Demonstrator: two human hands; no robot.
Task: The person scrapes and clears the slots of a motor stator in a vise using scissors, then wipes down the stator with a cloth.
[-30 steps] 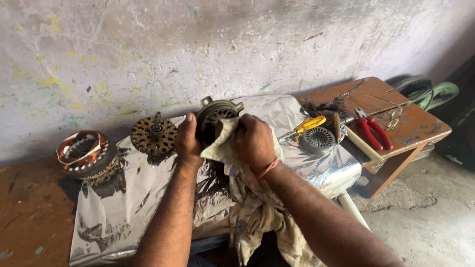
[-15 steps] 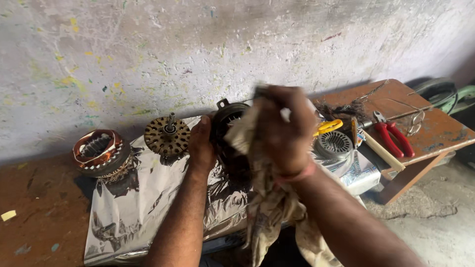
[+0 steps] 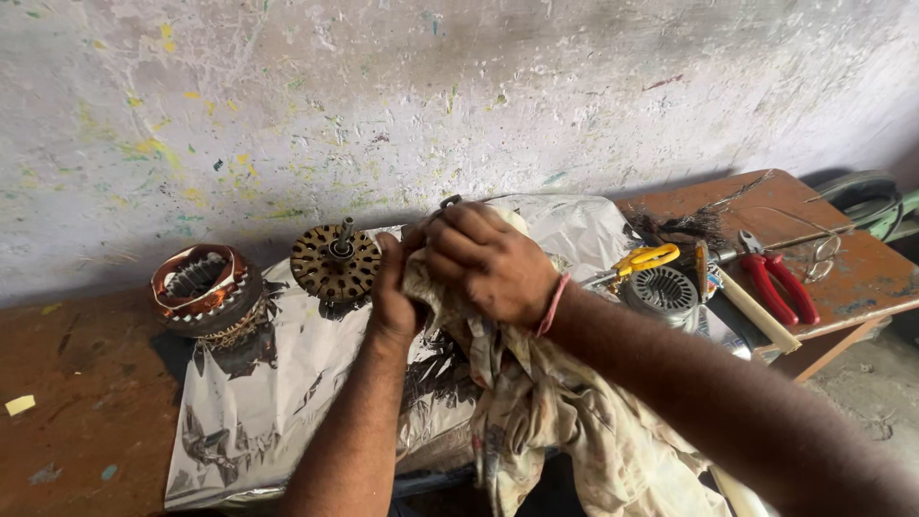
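right hand (image 3: pixel 488 263) clenches a dirty rag (image 3: pixel 546 402) over a part gripped by the left hand (image 3: pixel 394 292).

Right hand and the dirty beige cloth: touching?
Touching. The head view shows the right hand pressed down on the dirty beige cloth, with the fabric bunched under its fingers and hanging below the wrist.

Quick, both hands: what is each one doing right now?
Left hand: closed around the side of the cloth-covered motor part.
Right hand: closed on the dirty cloth, pressing it onto the part.
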